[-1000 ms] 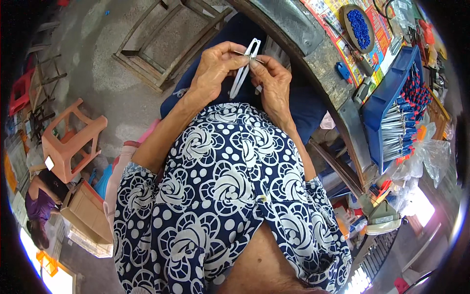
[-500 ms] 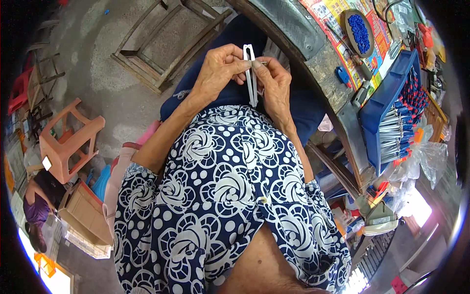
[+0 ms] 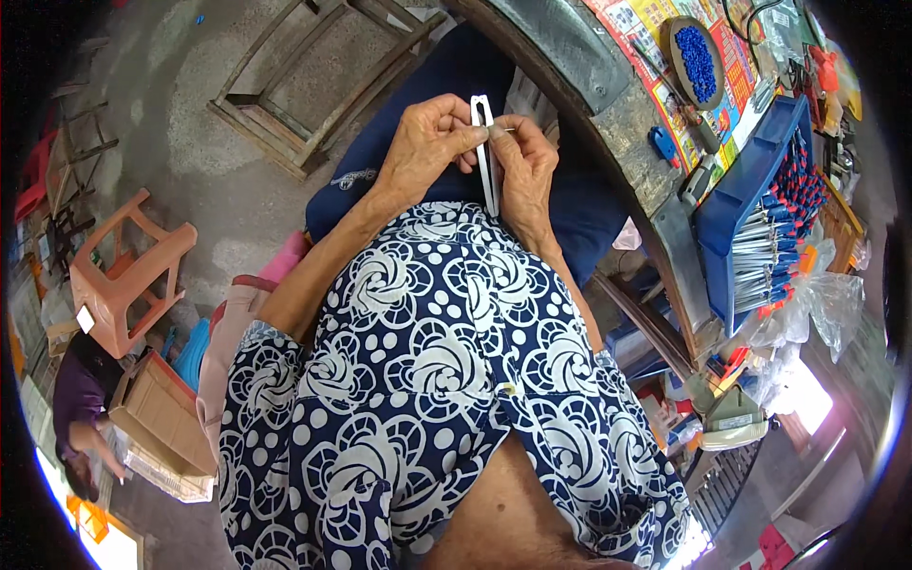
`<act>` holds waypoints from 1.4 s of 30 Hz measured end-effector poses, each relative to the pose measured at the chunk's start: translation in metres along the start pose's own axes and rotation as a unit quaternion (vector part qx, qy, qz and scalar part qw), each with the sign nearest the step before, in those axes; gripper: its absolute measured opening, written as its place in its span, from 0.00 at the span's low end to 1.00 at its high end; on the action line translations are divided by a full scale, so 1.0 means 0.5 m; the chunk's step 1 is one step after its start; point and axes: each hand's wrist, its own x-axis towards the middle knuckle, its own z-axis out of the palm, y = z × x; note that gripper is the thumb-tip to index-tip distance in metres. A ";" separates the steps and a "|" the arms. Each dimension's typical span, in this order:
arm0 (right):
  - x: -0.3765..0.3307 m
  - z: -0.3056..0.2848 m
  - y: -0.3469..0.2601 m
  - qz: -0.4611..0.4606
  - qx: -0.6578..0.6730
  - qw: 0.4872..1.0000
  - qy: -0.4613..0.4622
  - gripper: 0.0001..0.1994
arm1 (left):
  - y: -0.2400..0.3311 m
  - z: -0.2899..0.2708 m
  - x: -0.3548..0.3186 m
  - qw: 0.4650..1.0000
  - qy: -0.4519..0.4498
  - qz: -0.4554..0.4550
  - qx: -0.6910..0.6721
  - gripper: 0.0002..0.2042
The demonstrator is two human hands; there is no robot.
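Note:
A white forked plastic strip [image 3: 486, 152] is held upright over my lap, its two prongs joined at the top. My left hand [image 3: 432, 142] pinches it near the upper end. My right hand [image 3: 527, 161] grips it from the other side and also holds a thin metal pin [image 3: 503, 131] against it. Both hands sit above my dark blue trousers [image 3: 456, 71], close to the edge of a grey workbench [image 3: 608, 104].
On the bench to the right stand a blue tray [image 3: 736, 204] with several red- and blue-tipped metal pieces, and a round dish of blue beads [image 3: 698, 47]. A wooden frame [image 3: 313, 85] lies on the floor. An orange plastic stool [image 3: 123, 271] and a cardboard box [image 3: 157, 413] stand at left.
The white strip has swung from a slant to nearly upright between my hands. My hands have stayed in the same place over my lap.

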 end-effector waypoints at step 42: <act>0.009 -0.064 0.041 0.088 0.192 0.977 0.040 0.10 | -0.034 -0.029 0.014 0.984 0.044 -0.121 -0.127 0.05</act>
